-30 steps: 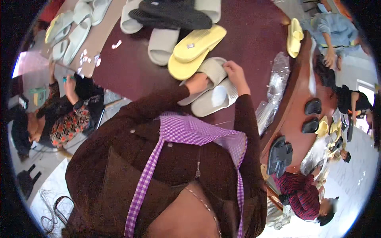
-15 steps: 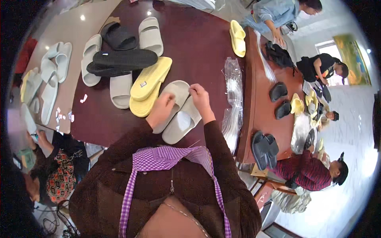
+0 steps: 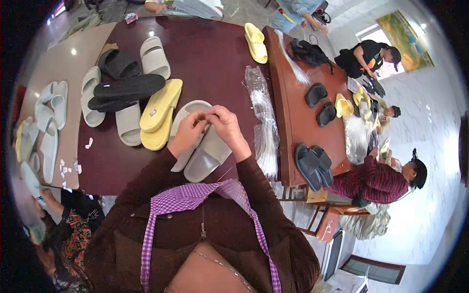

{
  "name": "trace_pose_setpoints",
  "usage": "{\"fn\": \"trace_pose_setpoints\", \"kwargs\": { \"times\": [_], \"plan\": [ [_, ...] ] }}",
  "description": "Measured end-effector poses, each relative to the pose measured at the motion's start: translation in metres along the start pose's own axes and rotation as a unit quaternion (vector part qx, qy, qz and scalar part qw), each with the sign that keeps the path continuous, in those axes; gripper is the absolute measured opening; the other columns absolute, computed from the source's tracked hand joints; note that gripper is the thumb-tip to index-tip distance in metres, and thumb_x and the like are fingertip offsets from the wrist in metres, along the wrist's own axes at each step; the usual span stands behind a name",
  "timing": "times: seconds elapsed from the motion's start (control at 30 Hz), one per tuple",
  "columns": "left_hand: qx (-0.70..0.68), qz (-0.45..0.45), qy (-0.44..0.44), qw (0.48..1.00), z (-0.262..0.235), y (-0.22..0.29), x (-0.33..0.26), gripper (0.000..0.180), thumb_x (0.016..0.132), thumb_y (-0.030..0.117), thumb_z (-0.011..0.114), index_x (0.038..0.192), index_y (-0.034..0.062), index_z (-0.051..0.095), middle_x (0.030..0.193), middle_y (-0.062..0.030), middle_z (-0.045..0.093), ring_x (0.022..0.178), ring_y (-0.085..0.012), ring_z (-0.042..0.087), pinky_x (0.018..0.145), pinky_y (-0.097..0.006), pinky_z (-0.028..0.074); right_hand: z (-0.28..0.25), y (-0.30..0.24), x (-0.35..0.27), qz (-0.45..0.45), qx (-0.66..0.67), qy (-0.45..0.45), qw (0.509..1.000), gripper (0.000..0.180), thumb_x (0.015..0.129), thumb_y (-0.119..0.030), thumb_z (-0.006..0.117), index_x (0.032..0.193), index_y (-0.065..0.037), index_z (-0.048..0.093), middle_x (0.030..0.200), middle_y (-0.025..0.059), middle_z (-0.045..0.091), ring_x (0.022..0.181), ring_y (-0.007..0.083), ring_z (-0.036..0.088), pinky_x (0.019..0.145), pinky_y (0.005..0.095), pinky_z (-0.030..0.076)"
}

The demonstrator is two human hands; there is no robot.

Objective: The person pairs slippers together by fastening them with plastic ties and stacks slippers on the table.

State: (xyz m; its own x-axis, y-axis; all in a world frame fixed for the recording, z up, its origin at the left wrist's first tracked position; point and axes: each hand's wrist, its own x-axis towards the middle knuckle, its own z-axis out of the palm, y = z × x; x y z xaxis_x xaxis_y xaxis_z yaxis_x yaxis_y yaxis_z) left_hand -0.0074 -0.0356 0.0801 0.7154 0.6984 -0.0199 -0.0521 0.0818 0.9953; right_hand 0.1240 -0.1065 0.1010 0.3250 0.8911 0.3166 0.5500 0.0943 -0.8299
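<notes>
A pair of light grey slide slippers lies on the dark red table in front of me. The nearer grey slipper overlaps the farther grey slipper. Above them my left hand and my right hand meet, fingertips pinched together. What they hold, if anything, is too small or hidden to make out. A thin pale strand sticks out beside the nearer slipper. Left of my hands rests a stacked pair of yellow slippers, soles up, with a small label on one.
Black slippers lie across several grey ones. A plastic bag of thin clear strands borders the table's right side, with a yellow slipper pair beyond. The adjoining brown table carries black slippers. Several people work around.
My hands have come together over the slippers; before, they were apart, the right at the farther slipper's toe end. The whole view has swung, so the table appears farther left.
</notes>
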Motion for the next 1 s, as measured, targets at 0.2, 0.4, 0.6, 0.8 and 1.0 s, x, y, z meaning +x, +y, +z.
{"fn": "trace_pose_setpoints", "kwargs": {
  "times": [0.2,0.4,0.6,0.8,1.0],
  "plan": [
    [0.031,0.010,0.017,0.999,-0.007,0.010,-0.008,0.016,0.083,0.012,0.056,0.092,-0.0014,0.060,0.072,-0.0044,0.058,0.063,-0.0085,0.053,0.056,-0.023,0.042,0.010,-0.002,-0.007,-0.025,0.104,0.083,0.991,0.006,0.079,0.003,0.057,0.083,0.000,0.059,0.083,0.0025,0.060,0.078,0.0099,0.055,0.067,0.0223,0.046],
    [-0.002,0.092,-0.014,0.996,-0.010,0.030,-0.013,0.017,0.083,0.014,0.056,0.092,0.0001,0.060,0.071,0.0015,0.054,0.060,-0.0058,0.048,0.053,-0.021,0.039,-0.006,-0.033,-0.019,0.099,0.187,0.133,0.968,0.008,0.079,0.003,0.061,0.085,-0.001,0.063,0.077,0.0019,0.060,0.063,0.0068,0.052,0.058,0.0191,0.043],
    [-0.154,0.000,-0.058,0.986,-0.009,0.045,-0.025,0.014,0.084,0.014,0.056,0.091,0.0022,0.059,0.068,0.0039,0.050,0.056,-0.0028,0.043,0.050,-0.017,0.035,-0.001,-0.054,-0.029,0.131,0.146,0.105,0.975,0.006,0.080,0.000,0.061,0.085,0.000,0.064,0.073,0.0004,0.060,0.062,0.0050,0.050,0.056,0.0181,0.041],
    [-0.158,-0.002,-0.038,0.987,-0.008,0.051,-0.030,0.013,0.085,0.013,0.055,0.088,0.0010,0.059,0.065,0.0041,0.049,0.055,-0.0019,0.042,0.049,-0.017,0.033,0.004,-0.053,-0.031,0.117,0.080,0.100,0.985,0.006,0.080,-0.001,0.062,0.085,0.000,0.064,0.072,-0.0009,0.059,0.061,0.0038,0.050,0.054,0.0171,0.040],
    [-0.133,0.015,-0.025,0.991,-0.008,0.050,-0.031,0.014,0.085,0.013,0.055,0.088,0.0000,0.060,0.066,0.0043,0.050,0.057,-0.0020,0.043,0.049,-0.018,0.033,0.003,-0.056,-0.031,0.112,0.057,0.112,0.986,0.005,0.078,0.000,0.063,0.082,0.000,0.063,0.072,0.0012,0.060,0.065,0.0057,0.052,0.059,0.0194,0.042]
  ]
}}
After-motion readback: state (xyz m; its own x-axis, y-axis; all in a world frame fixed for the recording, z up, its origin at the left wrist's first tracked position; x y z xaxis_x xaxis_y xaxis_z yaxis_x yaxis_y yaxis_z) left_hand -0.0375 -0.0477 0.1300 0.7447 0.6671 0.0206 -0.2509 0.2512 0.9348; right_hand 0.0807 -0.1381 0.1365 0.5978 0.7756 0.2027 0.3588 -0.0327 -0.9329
